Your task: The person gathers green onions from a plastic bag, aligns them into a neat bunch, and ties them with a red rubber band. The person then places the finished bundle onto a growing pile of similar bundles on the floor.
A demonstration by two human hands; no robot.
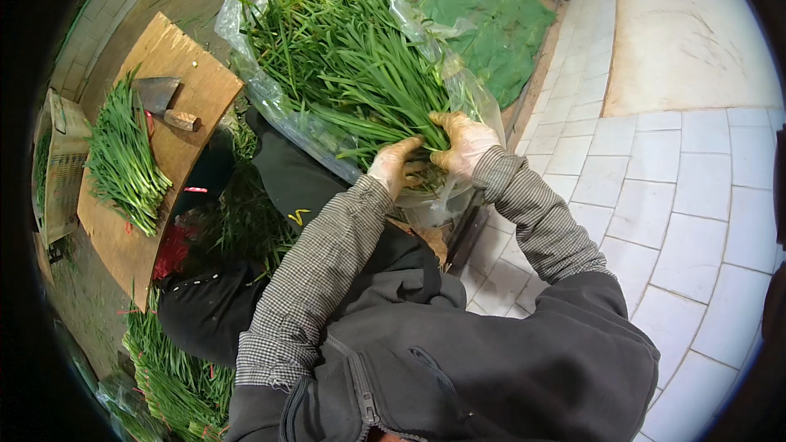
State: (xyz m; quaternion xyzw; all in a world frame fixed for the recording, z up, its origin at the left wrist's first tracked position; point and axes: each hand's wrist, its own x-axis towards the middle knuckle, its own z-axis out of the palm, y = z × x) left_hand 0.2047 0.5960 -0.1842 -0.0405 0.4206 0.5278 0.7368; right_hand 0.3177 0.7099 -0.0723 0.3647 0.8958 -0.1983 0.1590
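Note:
A large clear plastic bag (270, 89) lies before me, filled with loose garlic chives (350, 43). At its near right end, my right hand (463, 141) grips the ends of some chives between thumb and fingers. My left hand (399, 162) is beside it, palm turned inward and fingers curled at the same stems; whether it holds any cannot be told. Both hands look to be in thin, stained gloves. To the left, a bundle of chives (126, 159) rests on a wooden board (202, 83), next to a cleaver (156, 93) with a wooden handle.
Tied chive bundles (178, 374) are piled at the lower left. A plastic crate (64, 166) stands beyond the board. Green sheeting (491, 24) covers the floor at the upper right, by a white tiled wall (663, 196). Red ties (173, 252) hang near my leg.

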